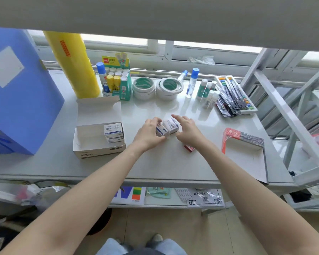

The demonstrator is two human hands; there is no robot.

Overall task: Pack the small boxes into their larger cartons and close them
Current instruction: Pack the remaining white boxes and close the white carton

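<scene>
Two small white boxes with blue print lie side by side at the table's middle. My left hand (149, 132) grips the nearer small box (161, 131) from the left. My right hand (187, 128) rests against the other small box (171, 125) from the right, index finger stretched over it. To the left stands an open white carton (98, 144), lid flap up, with a stack of small boxes (113, 132) in its right end. A small red box (189, 148) lies under my right wrist. An open red-and-grey carton (244, 153) lies empty at the right.
Along the back are a yellow roll (72, 65), a glue-stick display box (117, 78), two stacks of tape rolls (157, 88), glue bottles (191, 82) and a tray of pens (232, 96). A large blue box (17, 92) stands left. A white metal frame (287, 116) borders the right.
</scene>
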